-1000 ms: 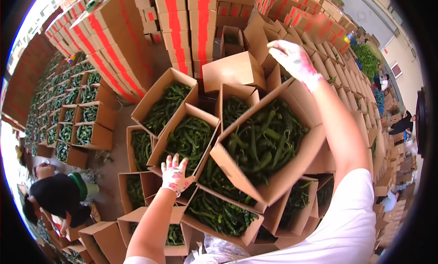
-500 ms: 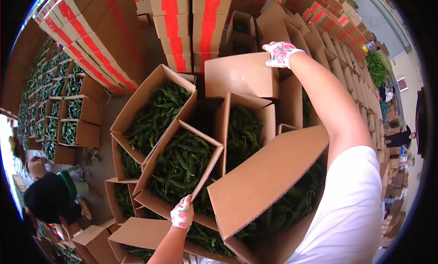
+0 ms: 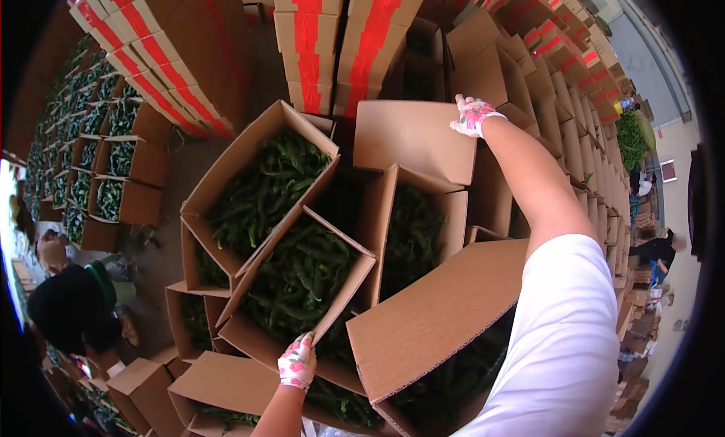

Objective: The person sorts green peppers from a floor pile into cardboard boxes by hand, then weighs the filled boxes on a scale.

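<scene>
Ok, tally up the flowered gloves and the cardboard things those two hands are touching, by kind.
Flowered gloves: 2, on the left hand and the right hand
Open box of green peppers, left hand at its near corner: 1
Cardboard flap, right hand on its far corner: 1
Total: 4

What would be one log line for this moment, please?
left hand: grips corner of pepper box | right hand: on raised box flap | near box flap: folded over | co-worker: lower left
</scene>
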Demonstrator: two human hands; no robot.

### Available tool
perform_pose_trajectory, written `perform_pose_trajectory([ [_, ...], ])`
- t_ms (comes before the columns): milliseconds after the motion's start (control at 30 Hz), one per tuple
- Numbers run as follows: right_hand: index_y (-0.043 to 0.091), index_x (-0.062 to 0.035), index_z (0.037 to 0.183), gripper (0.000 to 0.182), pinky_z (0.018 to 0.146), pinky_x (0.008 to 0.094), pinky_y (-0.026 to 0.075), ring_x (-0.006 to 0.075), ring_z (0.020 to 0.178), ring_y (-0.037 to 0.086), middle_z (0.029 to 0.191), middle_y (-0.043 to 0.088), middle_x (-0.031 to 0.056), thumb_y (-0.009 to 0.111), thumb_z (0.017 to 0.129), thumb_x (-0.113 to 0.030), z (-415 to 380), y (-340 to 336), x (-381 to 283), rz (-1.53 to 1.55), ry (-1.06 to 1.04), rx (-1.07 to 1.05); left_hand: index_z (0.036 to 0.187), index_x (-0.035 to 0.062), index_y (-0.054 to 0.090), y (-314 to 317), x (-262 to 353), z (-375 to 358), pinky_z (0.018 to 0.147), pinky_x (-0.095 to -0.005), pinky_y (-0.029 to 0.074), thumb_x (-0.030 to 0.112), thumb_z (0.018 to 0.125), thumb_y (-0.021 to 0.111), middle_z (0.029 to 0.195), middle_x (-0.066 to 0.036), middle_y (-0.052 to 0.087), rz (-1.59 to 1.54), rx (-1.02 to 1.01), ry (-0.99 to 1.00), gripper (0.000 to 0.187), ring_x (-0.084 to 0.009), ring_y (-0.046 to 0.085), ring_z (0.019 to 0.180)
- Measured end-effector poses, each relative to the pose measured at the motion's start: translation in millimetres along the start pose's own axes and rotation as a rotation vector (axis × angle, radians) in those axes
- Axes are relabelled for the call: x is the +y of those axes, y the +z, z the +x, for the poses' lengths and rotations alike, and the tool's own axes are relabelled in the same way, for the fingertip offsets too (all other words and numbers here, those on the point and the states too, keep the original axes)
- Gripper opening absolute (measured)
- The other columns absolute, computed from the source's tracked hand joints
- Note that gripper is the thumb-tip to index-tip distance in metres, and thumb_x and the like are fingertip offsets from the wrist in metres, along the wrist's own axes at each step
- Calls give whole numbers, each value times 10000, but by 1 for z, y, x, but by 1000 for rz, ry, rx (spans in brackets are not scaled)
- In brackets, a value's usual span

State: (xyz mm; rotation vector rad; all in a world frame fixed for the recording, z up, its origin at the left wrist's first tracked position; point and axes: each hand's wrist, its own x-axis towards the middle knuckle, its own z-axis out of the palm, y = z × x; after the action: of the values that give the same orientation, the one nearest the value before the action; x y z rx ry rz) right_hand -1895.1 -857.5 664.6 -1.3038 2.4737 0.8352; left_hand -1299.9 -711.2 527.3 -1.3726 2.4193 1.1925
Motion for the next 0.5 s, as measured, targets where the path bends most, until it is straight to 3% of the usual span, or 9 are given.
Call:
perform_pose_trajectory([
  [67, 389, -26, 1369, 727, 1079, 406, 312, 314, 1324, 336, 1408, 357, 181, 525, 853, -520, -1, -18, -3, 26, 94, -172, 1158, 124, 561, -1, 0, 0, 798, -388, 508, 119, 826, 556, 1109, -99, 623, 35, 53, 72, 333, -303, 618, 947],
  [100, 490, -64, 1313, 704, 1064, 410, 339, 296, 1305, 367, 1413, 362, 131, 531, 832, -576, -5, -18, -5, -61, 115, -161, 1158, 124, 559, -2, 0, 1, 797, -386, 508, 119, 821, 557, 1117, -97, 621, 29, 50, 66, 337, -302, 618, 948],
  [200, 508, -43, 1279, 752, 1051, 413, 349, 305, 1286, 390, 1408, 363, 141, 566, 792, -613, -18, -24, -2, 31, 70, -160, 1160, 128, 558, -2, 0, 3, 792, -385, 508, 114, 813, 559, 1119, -98, 620, 47, 59, 73, 347, -302, 618, 945],
  [333, 455, 20, 1284, 824, 1029, 388, 363, 323, 1247, 439, 1367, 424, 177, 620, 760, -594, -34, 1, 15, 244, 46, -144, 1147, 124, 567, -5, 3, 3, 780, -384, 510, 96, 803, 561, 1099, -99, 628, 44, 69, 83, 345, -300, 621, 934],
  [500, 331, 21, 1374, 834, 1045, 371, 343, 339, 1262, 421, 1378, 410, 209, 631, 793, -497, -114, -21, 5, 183, -9, -77, 1121, 112, 584, -1, 0, 6, 768, -384, 514, 70, 787, 571, 1070, -98, 638, 9, 84, 64, 336, -299, 625, 913],
])
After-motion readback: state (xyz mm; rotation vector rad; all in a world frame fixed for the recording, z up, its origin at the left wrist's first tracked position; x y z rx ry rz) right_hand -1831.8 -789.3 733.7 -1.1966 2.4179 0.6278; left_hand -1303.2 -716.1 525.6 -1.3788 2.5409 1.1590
